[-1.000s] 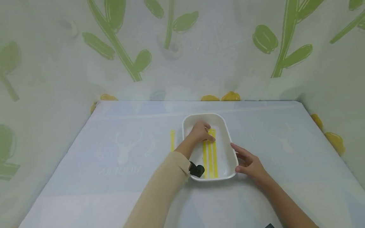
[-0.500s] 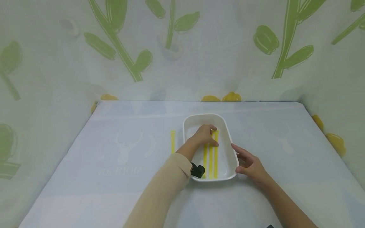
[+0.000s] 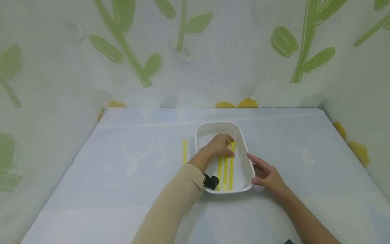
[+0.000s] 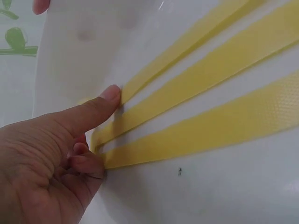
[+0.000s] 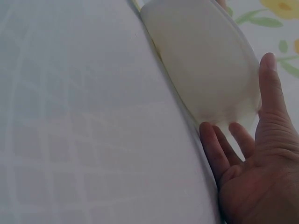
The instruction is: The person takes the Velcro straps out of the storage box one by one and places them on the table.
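A white tray [image 3: 240,171] lies on the table with three flat yellow straps [image 3: 225,173] side by side along its floor. My left hand [image 3: 220,145] reaches into it and holds the straps at their far ends. In the left wrist view, the thumb lies on the end of one strap [image 4: 187,49], while curled fingers tuck under the ends of the others. Those far ends are partly hidden by the hand. Against the tray's right side, my right hand [image 3: 268,174] rests its spread fingers. The right wrist view has its fingertips [image 5: 208,130] touching the outer wall, thumb raised along the rim.
Left of the tray, another yellow strap [image 3: 184,150] with a loop at its end lies on the pale patterned tablecloth [image 3: 91,176]. A black wrist camera [image 3: 211,182] on the left wrist overhangs the tray's near left corner. A leaf-patterned cloth wall stands behind.
My left hand has shifted a little to the right inside the tray, and the far ends of the straps have moved right with it. The right hand and tray have stayed in place.
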Demonstrator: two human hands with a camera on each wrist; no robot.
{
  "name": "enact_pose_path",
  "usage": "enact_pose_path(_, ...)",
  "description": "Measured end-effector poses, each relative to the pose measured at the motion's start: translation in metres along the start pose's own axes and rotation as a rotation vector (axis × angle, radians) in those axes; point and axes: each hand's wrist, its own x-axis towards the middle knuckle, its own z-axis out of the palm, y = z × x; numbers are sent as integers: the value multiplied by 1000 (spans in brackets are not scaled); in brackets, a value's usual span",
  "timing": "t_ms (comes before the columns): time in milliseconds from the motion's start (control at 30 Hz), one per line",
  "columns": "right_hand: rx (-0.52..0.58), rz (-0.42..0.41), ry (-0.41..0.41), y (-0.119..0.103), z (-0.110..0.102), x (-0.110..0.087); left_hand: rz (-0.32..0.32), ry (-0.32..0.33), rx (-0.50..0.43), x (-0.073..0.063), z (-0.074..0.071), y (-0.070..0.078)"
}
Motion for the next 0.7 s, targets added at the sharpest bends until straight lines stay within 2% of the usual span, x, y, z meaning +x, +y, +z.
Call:
enact_pose_path(167, 5, -2, 3, 0, 1, 0, 27, 29, 18, 0, 0, 1)
enact_pose_path(333, -17, 22, 26, -2, 3, 0, 43, 100, -84, -1, -1, 5)
enact_pose_path(467, -72, 56, 52, -3, 5, 0, 47, 126, -259, -2, -4, 7)
enact_pose_path(633, -145, 109, 71, -6, 6, 0, 45, 95, -591, -1, -7, 9)
enact_pose_path(700, -151, 114, 70, -7, 6, 0, 56, 75, -689, -3, -10, 12)
